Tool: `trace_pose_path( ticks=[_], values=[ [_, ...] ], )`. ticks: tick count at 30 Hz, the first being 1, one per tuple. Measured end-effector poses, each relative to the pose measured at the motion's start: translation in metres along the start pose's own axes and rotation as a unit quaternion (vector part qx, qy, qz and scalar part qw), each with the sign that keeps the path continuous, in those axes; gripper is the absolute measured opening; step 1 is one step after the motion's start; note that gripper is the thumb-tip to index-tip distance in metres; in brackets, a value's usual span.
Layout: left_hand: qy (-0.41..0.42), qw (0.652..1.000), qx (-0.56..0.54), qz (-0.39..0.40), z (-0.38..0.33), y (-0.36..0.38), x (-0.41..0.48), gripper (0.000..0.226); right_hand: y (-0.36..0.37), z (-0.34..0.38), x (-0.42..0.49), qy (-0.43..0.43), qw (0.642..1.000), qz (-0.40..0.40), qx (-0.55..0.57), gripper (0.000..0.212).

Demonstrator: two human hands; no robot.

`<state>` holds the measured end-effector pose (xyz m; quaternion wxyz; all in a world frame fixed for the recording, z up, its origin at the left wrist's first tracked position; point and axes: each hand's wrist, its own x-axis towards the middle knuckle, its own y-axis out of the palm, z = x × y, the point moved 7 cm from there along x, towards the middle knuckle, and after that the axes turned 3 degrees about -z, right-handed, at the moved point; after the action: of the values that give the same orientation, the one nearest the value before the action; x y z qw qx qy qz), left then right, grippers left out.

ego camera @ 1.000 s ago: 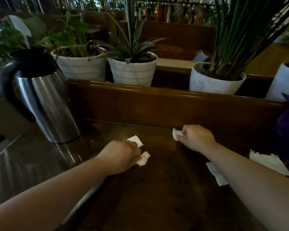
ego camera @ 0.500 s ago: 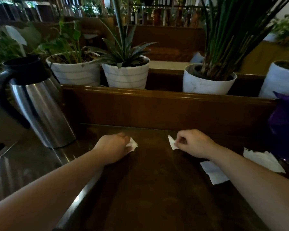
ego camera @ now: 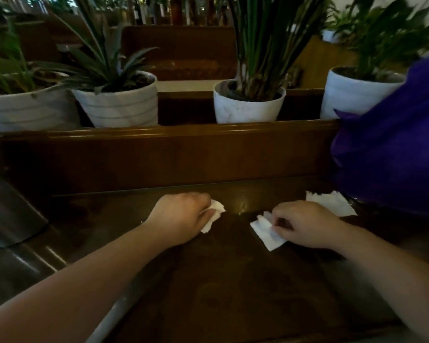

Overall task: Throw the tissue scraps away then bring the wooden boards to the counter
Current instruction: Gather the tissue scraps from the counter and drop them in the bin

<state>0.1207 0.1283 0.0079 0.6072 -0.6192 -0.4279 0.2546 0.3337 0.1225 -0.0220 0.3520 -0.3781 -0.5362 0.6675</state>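
My left hand (ego camera: 181,217) rests on the dark wooden table (ego camera: 233,293), fingers closed around white tissue scraps (ego camera: 214,215) that stick out on its right side. My right hand (ego camera: 305,222) is closed on a small scrap and pinches the edge of a flat white tissue piece (ego camera: 266,231) lying on the table. A larger torn tissue (ego camera: 331,203) lies beyond my right hand, against a purple cloth. No wooden boards are in view.
A purple cloth bundle (ego camera: 386,144) fills the right side. A steel thermos jug (ego camera: 8,214) stands at the left edge. A wooden ledge (ego camera: 169,134) runs behind the table with several white plant pots (ego camera: 119,105) on it.
My right hand moved back and right, from the far scrap to the flat tissue piece nearer me. My left hand keeps its scraps. The view has shifted right, pushing the jug to the edge.
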Motion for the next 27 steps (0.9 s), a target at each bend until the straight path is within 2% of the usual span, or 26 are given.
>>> trace_pose_path(
  ticks=[4, 8, 11, 15, 20, 24, 27],
  values=[
    [0.032, 0.999, -0.019, 0.003, -0.032, 0.002, 0.017, 0.024, 0.007, -0.001, -0.006, -0.018, 1.000, -0.001, 0.009, 0.018],
    [0.052, 0.998, -0.027, -0.008, -0.052, 0.002, 0.029, 0.023, 0.011, 0.003, -0.009, -0.031, 0.999, -0.002, 0.027, 0.020],
    [0.060, 0.998, -0.031, -0.014, -0.066, 0.003, 0.037, 0.023, 0.009, -0.002, -0.013, -0.030, 0.999, -0.022, 0.038, 0.006],
    [0.067, 0.996, -0.041, -0.039, -0.081, 0.002, 0.050, 0.021, -0.015, -0.047, -0.023, 0.054, 0.995, -0.082, 0.031, 0.008],
    [0.059, 0.996, -0.053, -0.051, -0.099, 0.005, 0.067, 0.020, -0.043, -0.121, -0.033, 0.173, 0.972, -0.159, 0.008, 0.016],
    [0.052, 0.996, -0.054, -0.044, -0.112, 0.009, 0.078, 0.021, -0.032, -0.147, -0.031, 0.202, 0.969, -0.139, -0.033, 0.013],
    [0.040, 0.997, -0.050, -0.033, -0.120, 0.013, 0.085, 0.024, -0.017, -0.150, -0.032, 0.187, 0.977, -0.103, 0.005, 0.028]
  ],
)
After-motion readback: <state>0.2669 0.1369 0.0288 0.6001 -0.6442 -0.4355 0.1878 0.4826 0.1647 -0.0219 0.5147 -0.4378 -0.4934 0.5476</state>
